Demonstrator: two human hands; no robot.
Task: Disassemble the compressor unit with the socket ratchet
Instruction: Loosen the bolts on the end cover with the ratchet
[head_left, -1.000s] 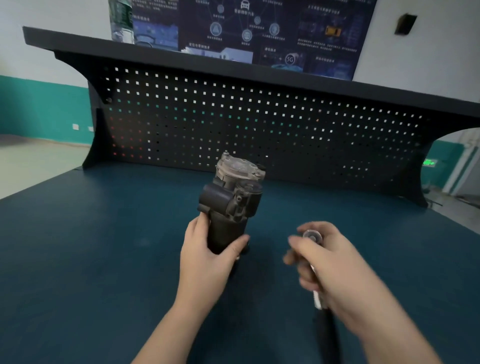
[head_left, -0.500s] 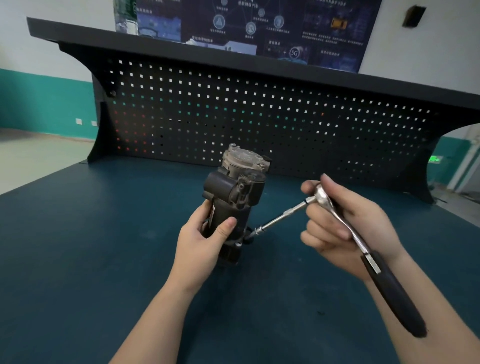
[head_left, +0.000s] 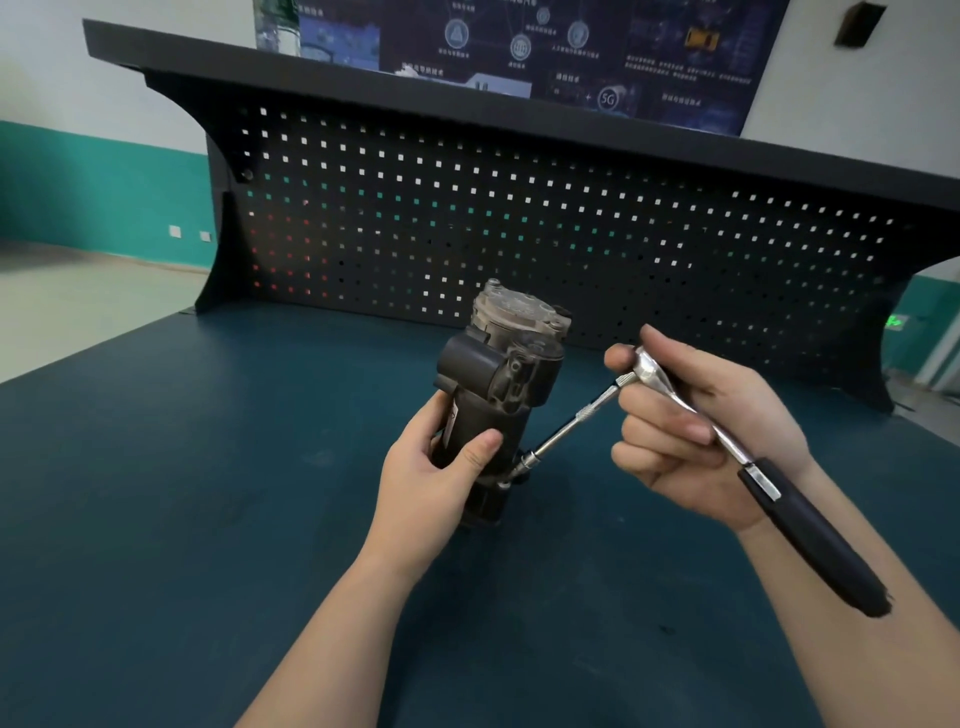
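here the compressor unit (head_left: 496, 400) stands upright mid-bench on the dark teal mat (head_left: 156, 519). the left hand (head_left: 436, 483) wraps its lower body, thumb across the front. the right hand (head_left: 696, 431) curls round the socket ratchet (head_left: 675, 400) near its head, with the extension bar (head_left: 571, 423) meeting a fastener low on the unit. best, i'd judge, to keep the bar in line with the bolt and brace the unit firmly. a black pegboard (head_left: 519, 223) backs the bench; beyond it, a wall poster (head_left: 545, 47).
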